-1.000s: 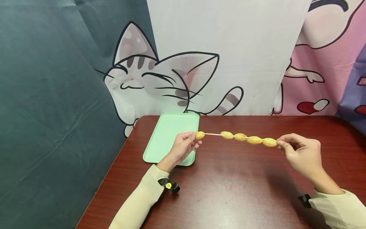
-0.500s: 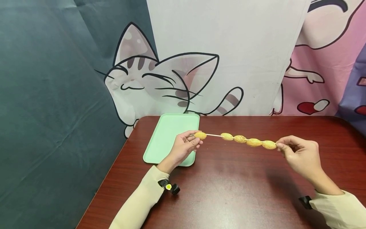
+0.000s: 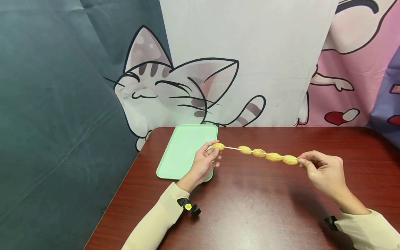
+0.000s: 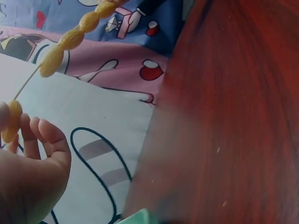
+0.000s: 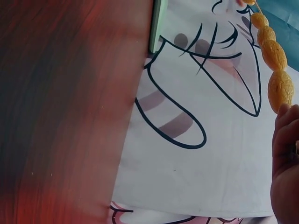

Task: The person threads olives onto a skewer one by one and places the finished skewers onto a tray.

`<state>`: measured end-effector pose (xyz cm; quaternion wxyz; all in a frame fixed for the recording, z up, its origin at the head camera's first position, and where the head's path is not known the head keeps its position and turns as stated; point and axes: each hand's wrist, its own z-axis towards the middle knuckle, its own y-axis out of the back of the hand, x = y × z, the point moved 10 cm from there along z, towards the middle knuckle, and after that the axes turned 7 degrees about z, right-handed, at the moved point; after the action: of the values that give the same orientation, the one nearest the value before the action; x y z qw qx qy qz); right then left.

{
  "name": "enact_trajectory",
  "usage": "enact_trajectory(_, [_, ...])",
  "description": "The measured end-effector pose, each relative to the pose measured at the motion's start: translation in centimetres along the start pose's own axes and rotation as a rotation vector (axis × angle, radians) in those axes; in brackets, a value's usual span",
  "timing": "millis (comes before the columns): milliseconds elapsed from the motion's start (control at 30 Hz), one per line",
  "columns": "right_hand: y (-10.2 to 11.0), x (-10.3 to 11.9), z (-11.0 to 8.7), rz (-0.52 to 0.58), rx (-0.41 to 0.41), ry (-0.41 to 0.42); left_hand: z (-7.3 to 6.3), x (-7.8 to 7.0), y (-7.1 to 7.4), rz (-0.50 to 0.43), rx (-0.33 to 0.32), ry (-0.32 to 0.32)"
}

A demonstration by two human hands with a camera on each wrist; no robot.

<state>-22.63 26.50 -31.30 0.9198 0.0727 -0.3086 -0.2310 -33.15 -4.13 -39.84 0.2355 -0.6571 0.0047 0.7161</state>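
A thin pale skewer runs between my hands above the table, sloping slightly down to the right. Several wrinkled yellow oval pieces are threaded close together along its right part. My left hand pinches a separate yellow oval piece at the left end, with bare skewer between it and the others. My right hand pinches the skewer's right end, just beyond the last piece. In the left wrist view the threaded row slants toward the top; in the right wrist view the nearest piece touches the fingers.
A light green tray lies at the left back of the dark red table, partly behind my left hand. A printed cloth with a cartoon cat stands along the back edge, and a dark green cloth hangs on the left.
The left fingers have shifted on the end piece, which shows more fully now. My right hand has moved slightly left and down with the skewer's end, so the skewer tilts more.
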Motion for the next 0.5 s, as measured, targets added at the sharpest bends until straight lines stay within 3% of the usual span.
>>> enact_trajectory(233, [-0.3, 0.1, 0.1, -0.034, 0.0, -0.013, -0.3, 0.1, 0.8, -0.041, -0.061, -0.027])
enact_trajectory(367, [-0.4, 0.1, 0.0, -0.054, -0.005, -0.01, -0.5, -0.4, 1.3, -0.017, -0.093, -0.072])
enact_trajectory(500, [-0.5, 0.2, -0.1, -0.075, 0.006, -0.009, -0.5, -1.1, 1.3, 0.041, -0.106, -0.157])
